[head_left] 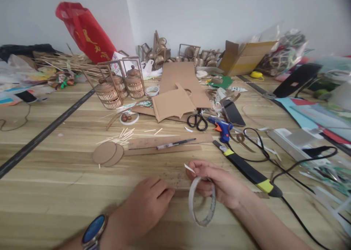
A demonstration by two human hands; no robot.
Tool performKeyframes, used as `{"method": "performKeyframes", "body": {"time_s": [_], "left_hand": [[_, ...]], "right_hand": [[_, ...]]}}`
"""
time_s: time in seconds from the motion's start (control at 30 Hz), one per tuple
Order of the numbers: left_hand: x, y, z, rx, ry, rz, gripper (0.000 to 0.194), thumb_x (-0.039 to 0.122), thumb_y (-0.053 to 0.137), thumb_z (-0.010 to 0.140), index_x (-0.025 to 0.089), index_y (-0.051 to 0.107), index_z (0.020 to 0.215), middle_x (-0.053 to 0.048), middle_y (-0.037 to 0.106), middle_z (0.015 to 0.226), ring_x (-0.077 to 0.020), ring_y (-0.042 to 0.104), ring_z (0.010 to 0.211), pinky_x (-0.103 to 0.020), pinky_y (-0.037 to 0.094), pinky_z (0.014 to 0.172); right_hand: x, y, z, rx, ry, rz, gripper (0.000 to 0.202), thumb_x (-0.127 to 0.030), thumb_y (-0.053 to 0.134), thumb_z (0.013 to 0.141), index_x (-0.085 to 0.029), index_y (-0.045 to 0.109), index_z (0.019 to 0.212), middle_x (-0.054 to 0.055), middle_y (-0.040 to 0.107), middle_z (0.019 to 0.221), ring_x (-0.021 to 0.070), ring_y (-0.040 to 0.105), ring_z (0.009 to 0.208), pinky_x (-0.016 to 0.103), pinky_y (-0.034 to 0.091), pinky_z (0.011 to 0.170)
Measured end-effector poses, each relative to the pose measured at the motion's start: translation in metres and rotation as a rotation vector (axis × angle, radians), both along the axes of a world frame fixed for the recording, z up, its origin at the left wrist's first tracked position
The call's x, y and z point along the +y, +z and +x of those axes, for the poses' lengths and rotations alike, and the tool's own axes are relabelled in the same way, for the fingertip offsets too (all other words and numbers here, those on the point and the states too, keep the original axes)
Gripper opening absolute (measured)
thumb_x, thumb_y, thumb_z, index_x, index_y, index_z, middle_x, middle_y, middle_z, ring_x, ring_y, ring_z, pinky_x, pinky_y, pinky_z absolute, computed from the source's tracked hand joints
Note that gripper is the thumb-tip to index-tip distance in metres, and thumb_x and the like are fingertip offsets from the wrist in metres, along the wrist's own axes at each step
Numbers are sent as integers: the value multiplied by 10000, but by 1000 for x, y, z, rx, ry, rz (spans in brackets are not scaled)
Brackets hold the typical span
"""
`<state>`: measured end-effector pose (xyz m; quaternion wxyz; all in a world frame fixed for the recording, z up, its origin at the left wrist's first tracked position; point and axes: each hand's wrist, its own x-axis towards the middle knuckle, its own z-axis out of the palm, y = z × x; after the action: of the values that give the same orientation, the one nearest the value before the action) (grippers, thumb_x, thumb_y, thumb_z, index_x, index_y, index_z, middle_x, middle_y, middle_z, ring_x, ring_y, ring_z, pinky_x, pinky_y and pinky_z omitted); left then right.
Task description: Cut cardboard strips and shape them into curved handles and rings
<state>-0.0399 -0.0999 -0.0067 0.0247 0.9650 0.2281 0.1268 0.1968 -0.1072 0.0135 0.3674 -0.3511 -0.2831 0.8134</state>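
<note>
My right hand (210,178) is closed on a ring-shaped roll of white tape (192,202), which hangs below the fingers. A short loose tape end (189,168) sticks out at its fingertips. My left hand (149,202), with a watch on the wrist, rests on the wooden table, its fingers curled together at the end of a thin brown strip (182,193). Whether the fingers pinch that strip is hidden. Beyond the hands lie cardboard strips (164,150) with a pen (177,144) across them, and two cardboard discs (104,152) overlap to the left.
A yellow-and-black corded tool (244,167), a blue glue gun (223,128), black scissors (197,122) and a phone (233,112) lie to the right. Small wooden lanterns (134,84), cardboard sheets (175,103) and a red bag (85,32) stand or lie farther back.
</note>
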Motion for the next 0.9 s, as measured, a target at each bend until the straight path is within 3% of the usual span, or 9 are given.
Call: {"method": "performKeyframes", "body": {"time_s": [0.17,0.33,0.53,0.73,0.9], "left_hand": [[2,0,-1,-44,-18,7,249,141,416,988,168,662,959,-54,635,847,-182,582,796,-329,516,774],[5,0,-3,-85,-31,-14,242,145,457,975,160,646,825,-43,620,794,-181,550,737,-311,488,690],[7,0,-6,-103,-51,-47,213,120,469,960,150,668,889,-52,634,845,-185,556,789,-305,477,708],[12,-4,-9,-185,-62,-106,217,104,483,931,160,693,927,-52,663,884,-179,591,823,-301,497,742],[15,-6,-12,-208,-83,-162,266,76,459,912,163,701,979,-50,678,913,-180,611,869,-307,509,792]], "right_hand": [[1,10,15,23,-29,87,276,-317,761,724,-175,529,673,-104,330,521,23,170,417,184,137,389],[4,28,37,100,-50,251,432,-389,791,684,-190,423,575,-95,337,566,-1,150,382,188,94,351],[3,52,45,-131,-162,276,585,-476,791,585,-219,267,553,-113,243,553,3,98,397,185,81,369],[10,67,32,-186,-62,281,502,-435,766,623,-226,310,597,-121,280,543,-4,89,408,173,103,377],[22,63,19,-136,37,247,269,-319,680,746,-196,454,666,-116,301,550,-1,135,398,159,116,382]]}}
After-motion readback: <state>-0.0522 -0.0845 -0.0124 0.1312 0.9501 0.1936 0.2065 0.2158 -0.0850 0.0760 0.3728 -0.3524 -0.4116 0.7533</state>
